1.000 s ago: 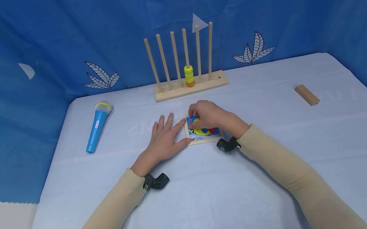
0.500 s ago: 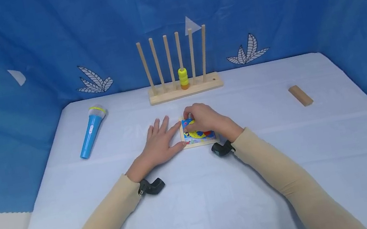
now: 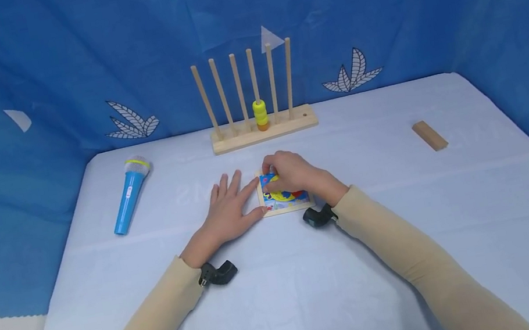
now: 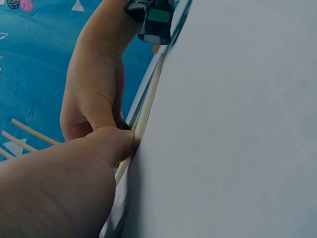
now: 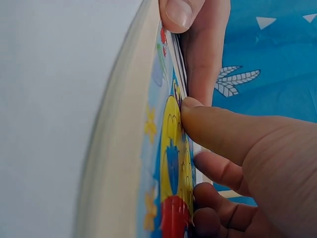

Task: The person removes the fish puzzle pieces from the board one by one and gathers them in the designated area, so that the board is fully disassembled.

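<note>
A small square picture puzzle (image 3: 286, 205), with a yellow, blue and red fish (image 5: 171, 144) inside a pale wooden frame (image 5: 119, 124), lies flat at the middle of the table. My left hand (image 3: 225, 213) rests beside it with fingers spread, thumb and index fingertip touching the frame's left edge. From above, my right hand (image 3: 292, 172) reaches over the puzzle with thumb and curled fingertips on its picture. In the right wrist view that thumb (image 5: 213, 121) touches the fish's upper part. My right hand hides the puzzle's upper right, so a lifted piece cannot be made out.
Behind the puzzle stands a wooden peg rack (image 3: 264, 135) with yellow and orange beads on one peg. A blue toy microphone (image 3: 128, 200) lies at the left, a brown wooden block (image 3: 430, 136) at the right. Blue patterned cloth (image 3: 159, 48) hangs along the back.
The whole scene shifts slightly left as the head camera turns. Both hands keep nearly the same places at the puzzle; no clear movement of its picture shows.
</note>
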### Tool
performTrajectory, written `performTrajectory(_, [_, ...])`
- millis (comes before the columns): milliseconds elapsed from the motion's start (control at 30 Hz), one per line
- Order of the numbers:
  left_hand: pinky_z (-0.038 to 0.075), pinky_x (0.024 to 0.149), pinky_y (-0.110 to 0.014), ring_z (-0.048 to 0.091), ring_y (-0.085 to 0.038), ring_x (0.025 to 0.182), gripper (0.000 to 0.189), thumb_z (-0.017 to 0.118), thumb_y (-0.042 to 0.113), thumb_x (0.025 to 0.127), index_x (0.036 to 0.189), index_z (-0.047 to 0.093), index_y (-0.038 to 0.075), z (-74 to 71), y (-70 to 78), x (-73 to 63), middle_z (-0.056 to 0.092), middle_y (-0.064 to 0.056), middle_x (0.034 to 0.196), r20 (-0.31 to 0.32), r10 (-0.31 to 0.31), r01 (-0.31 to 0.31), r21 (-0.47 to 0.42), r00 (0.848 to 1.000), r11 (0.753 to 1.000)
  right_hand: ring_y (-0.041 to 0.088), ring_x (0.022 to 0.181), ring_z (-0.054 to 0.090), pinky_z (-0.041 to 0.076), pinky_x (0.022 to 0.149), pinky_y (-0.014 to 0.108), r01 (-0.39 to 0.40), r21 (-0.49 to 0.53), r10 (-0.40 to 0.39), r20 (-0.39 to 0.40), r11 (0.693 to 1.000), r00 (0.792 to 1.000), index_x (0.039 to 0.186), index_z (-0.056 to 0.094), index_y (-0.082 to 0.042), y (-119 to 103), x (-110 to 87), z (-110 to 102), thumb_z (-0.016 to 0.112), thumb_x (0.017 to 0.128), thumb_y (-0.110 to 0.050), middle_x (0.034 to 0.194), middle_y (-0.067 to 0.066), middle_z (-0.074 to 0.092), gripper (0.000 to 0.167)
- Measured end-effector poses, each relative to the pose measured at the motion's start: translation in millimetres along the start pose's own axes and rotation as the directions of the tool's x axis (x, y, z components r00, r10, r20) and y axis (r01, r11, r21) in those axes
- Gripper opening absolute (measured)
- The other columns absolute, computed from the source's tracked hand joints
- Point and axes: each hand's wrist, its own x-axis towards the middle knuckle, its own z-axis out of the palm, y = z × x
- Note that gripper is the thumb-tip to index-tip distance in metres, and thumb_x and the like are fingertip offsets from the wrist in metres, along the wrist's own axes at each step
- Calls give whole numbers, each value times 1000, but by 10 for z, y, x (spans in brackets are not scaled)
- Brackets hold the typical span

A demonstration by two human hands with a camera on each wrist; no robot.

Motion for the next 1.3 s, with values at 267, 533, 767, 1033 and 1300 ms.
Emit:
performTrajectory(267, [6,123,-70,1,-51,157,73,58,53,97,159,38,20,-17,24,-1,14,-23,170,2,0,0,-10,1000,1000,23,94,57,50,82,34,-4,-1,4,-8,1000,1000,123,66,-11,4,-12,14,79,89,-37,104,8,65,45])
performTrajectory(533, [6,123,-71,2,-51,157,73,57,53,97,159,37,20,2,-1,-12,14,-23,170,5,6,-6,-1,1000,1000,23,97,59,52,85,35,-35,12,35,10,999,999,125,67,-13,-16,-22,32,79,89,-37,110,8,66,45])
performTrajectory(767, [6,122,-71,2,-52,157,73,58,51,97,159,38,19,-6,-5,-7,14,-23,170,-3,9,-9,-10,1000,1000,23,100,60,53,89,37,-32,7,32,-6,999,999,124,70,-11,-41,-22,6,80,88,-36,113,9,70,45])
performTrajectory(1033, [5,123,-70,0,-50,157,73,57,53,98,160,36,21,1,-3,-2,13,-22,171,5,3,-3,-14,1000,1000,22,98,59,52,87,36,-36,-13,37,17,999,999,122,67,-13,-29,-7,-10,79,88,-39,110,7,68,44])
performTrajectory(1300, [5,123,-70,0,-50,157,74,57,53,98,160,36,21,3,14,1,13,-22,171,7,-1,1,-9,1000,1000,22,97,57,51,83,34,-40,-21,40,15,999,999,122,65,-13,-21,-15,4,78,89,-39,112,8,60,44])
